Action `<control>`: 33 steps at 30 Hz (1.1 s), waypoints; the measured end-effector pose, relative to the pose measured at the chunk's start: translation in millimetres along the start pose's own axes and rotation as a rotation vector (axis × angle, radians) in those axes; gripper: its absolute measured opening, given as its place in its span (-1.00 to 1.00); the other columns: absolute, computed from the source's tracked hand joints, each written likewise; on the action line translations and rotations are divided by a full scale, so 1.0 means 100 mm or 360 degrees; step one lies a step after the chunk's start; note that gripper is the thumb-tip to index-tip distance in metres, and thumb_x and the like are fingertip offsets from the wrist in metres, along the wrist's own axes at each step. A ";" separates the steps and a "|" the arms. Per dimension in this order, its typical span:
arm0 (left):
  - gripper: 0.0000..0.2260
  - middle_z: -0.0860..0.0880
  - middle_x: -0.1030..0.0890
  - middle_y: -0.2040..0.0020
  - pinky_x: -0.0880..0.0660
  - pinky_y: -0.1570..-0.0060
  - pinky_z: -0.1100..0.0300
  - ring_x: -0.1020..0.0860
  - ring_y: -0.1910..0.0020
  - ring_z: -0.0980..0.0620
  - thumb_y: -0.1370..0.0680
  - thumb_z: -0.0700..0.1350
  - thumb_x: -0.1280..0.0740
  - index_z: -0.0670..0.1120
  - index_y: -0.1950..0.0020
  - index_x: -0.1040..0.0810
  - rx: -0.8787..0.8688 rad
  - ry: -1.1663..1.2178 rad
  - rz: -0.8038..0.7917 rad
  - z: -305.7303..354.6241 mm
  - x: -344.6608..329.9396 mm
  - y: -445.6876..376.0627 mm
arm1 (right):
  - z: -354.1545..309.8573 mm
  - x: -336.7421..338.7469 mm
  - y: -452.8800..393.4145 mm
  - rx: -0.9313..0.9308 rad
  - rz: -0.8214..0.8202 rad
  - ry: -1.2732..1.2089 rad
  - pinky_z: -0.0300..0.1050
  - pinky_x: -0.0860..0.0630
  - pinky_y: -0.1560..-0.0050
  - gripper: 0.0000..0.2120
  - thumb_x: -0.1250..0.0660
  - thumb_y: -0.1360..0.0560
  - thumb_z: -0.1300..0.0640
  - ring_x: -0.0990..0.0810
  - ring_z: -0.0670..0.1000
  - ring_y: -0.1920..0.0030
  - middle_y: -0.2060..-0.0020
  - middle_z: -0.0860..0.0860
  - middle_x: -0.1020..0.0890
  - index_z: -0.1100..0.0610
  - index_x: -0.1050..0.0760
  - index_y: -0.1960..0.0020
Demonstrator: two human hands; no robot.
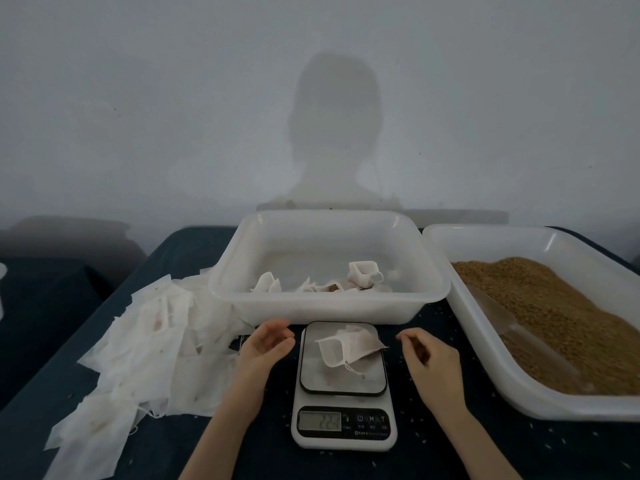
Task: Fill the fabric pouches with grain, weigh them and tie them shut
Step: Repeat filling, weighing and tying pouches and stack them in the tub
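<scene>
A limp white fabric pouch (349, 346) lies on the square steel platform of a digital scale (343, 386), drawstring trailing; the left hand (265, 344) and right hand (427, 356) hover either side, fingers relaxed, holding nothing, with a translucent plastic tub of brown grain (554, 317) to the scale's right

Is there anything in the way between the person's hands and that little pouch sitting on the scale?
Nothing visible. The pouch lies on the scale platform, with the left hand and the right hand hovering on either side, both holding nothing. Only bare platform and dark tabletop lie between each hand and the pouch.
</scene>
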State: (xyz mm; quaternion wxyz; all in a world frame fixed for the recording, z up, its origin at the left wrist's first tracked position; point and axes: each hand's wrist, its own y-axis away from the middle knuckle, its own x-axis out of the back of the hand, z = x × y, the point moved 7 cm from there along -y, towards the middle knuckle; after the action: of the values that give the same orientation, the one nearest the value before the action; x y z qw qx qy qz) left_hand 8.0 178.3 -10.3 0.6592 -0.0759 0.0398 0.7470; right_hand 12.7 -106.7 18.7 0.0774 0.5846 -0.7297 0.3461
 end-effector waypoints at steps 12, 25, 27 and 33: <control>-0.77 0.01 -0.63 0.14 -0.45 0.03 0.24 -0.59 0.09 0.10 -0.45 -0.26 -0.41 0.08 0.06 -0.64 0.0024 0.0032 -0.0025 -0.02 -0.01 0.01 | -0.85 -0.48 0.04 0.0642 -0.0785 0.0481 -0.57 -0.26 0.05 -0.54 -0.25 -0.43 -0.25 -0.40 -0.40 -0.02 -0.21 -0.35 -0.43 -0.18 -0.43 -0.30; -0.73 -0.02 -0.64 0.14 -0.51 0.08 0.24 -0.60 0.11 0.06 -0.27 -0.07 -0.54 0.06 0.05 -0.64 0.0059 0.0088 -0.0070 -0.02 -0.04 0.01 | -1.11 0.02 -0.88 0.0078 -0.0425 -0.0439 -0.40 -0.41 0.40 -0.91 -0.36 -0.52 0.19 -0.48 -0.19 0.50 0.48 -0.12 -0.57 0.02 -0.60 0.09; -0.73 -0.03 -0.64 0.15 -0.52 0.11 0.26 -0.60 0.12 0.06 -0.29 -0.12 -0.56 0.05 0.06 -0.65 0.0059 0.0105 -0.0056 -0.02 -0.03 0.01 | -1.16 0.12 -1.12 0.0118 -0.0282 -0.0396 -0.38 -0.44 0.39 -0.88 -0.35 -0.53 0.18 -0.51 -0.19 0.46 0.42 -0.11 -0.59 -0.02 -0.59 0.12; -0.80 -0.06 -0.62 0.17 -0.52 0.12 0.28 -0.58 0.13 0.02 -0.43 -0.32 -0.41 -0.05 0.06 -0.64 0.0067 0.0145 0.0002 -0.01 -0.02 0.02 | -0.92 -0.10 -1.49 0.0088 -0.0285 0.0285 -0.32 -0.43 0.19 -0.85 -0.29 -0.57 0.09 -0.54 -0.17 0.27 0.22 -0.09 -0.62 0.03 -0.65 0.01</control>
State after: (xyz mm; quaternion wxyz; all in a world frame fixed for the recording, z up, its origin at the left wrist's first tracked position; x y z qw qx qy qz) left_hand 6.8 176.3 -11.2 0.6576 -0.0960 0.0855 0.7423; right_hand 123.6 -55.5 144.3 0.1568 0.6161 -0.6549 0.4084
